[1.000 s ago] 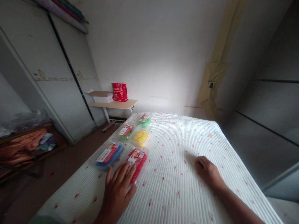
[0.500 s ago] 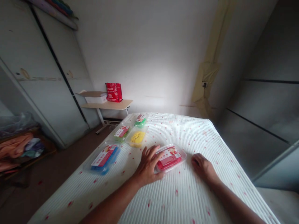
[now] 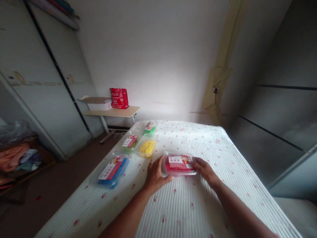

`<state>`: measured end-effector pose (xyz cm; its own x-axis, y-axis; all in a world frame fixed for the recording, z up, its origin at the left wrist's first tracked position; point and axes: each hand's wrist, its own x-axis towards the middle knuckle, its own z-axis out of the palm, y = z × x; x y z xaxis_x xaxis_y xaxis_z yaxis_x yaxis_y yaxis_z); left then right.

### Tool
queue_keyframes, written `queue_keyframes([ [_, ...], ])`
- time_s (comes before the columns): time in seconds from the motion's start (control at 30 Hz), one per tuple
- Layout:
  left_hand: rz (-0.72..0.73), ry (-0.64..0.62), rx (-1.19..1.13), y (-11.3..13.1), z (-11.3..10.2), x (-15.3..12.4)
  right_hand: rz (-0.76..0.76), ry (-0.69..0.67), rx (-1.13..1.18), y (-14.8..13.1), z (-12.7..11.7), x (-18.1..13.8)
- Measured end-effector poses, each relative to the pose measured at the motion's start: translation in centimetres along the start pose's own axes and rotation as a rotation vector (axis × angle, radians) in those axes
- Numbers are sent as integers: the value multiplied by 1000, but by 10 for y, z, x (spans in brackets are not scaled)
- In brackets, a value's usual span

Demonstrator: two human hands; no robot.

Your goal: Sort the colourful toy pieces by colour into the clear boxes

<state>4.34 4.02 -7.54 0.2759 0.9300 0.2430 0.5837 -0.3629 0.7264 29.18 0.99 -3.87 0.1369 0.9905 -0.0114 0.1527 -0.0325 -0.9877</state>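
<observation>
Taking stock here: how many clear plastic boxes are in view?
5: red box, between left hand and right hand; blue box, at left; yellow box, farther back; green-yellow box, left of yellow; bright green box, farthest. Others could be hidden.

You can't read any wording: the labels (image 3: 177, 160) on your red box (image 3: 180, 169), blue box (image 3: 117, 174) and green boxes (image 3: 131, 141) blur; red bag's (image 3: 120, 98) white print (image 3: 115, 100) too.

Left fingers (image 3: 158, 162) and right fingers (image 3: 198, 162), half-curled, opposite each other.
</observation>
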Motion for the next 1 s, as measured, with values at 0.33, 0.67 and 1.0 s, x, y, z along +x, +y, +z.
queue_keyframes([
  [0.33, -43, -176, -1081, 25, 3, -11, -18, 87, 184, -13, 23, 33],
  [0.67, -235, -298, -1459, 41, 17, 6, -216, 28, 93, -21, 48, 57],
  [1.0, -421, -110, -1509, 47, 19, 19, -365, 320, -174, -15, 53, 50],
])
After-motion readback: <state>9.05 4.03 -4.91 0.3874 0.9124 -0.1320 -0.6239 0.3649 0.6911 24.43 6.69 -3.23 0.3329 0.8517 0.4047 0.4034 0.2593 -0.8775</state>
